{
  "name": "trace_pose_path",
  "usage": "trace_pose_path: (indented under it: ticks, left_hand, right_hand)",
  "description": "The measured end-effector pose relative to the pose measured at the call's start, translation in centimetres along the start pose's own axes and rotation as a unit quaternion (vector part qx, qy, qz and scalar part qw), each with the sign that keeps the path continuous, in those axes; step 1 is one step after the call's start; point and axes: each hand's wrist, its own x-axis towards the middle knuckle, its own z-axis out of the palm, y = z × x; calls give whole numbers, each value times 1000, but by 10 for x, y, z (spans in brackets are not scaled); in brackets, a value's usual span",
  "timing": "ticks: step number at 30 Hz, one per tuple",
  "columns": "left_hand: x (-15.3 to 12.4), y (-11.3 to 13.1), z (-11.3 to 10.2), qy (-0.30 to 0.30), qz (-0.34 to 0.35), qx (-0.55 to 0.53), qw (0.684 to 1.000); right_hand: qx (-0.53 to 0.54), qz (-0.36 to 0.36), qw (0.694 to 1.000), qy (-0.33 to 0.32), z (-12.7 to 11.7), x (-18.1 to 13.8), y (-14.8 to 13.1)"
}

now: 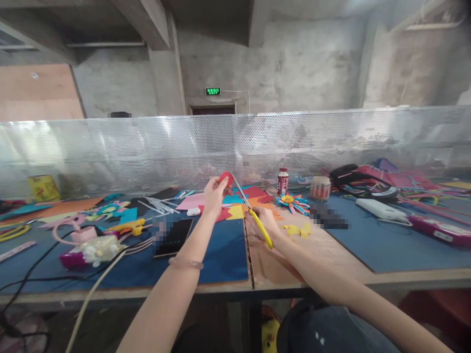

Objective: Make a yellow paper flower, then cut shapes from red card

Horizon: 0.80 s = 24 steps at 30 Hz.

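My left hand [217, 193] is closed on a small red piece of paper [225, 177], raised above the table. In my right hand [265, 221] is a pair of scissors [260, 226] with yellow handles, the metal blades pointing up and left. Their tips come up beside the red paper; whether they touch it I cannot tell. Behind and below my hands lie coloured sheets: red paper [257, 193], yellow paper [236, 212] and pink paper [193, 201]. Yellow paper scraps [297, 230] rest to the right of my right hand.
A perforated metal divider [184, 147] runs along the table's back. A paper flower [289, 200], a red bottle [282, 182] and a can [320, 188] stand or lie to the right. At left are a phone [174, 237], a power strip [91, 251] and cables. A white power bank [380, 209] lies far right.
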Motion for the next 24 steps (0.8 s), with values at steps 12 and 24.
trace_pose_path:
  ticks: [12, 24]
  left_hand:
    - [2, 2, 0, 13, 3, -3, 1000]
    - [2, 1, 0, 10, 3, 6, 1000]
  right_hand:
    - [-10, -34, 999, -7, 2, 2, 6]
    - [-18, -42, 999, -7, 2, 2, 4]
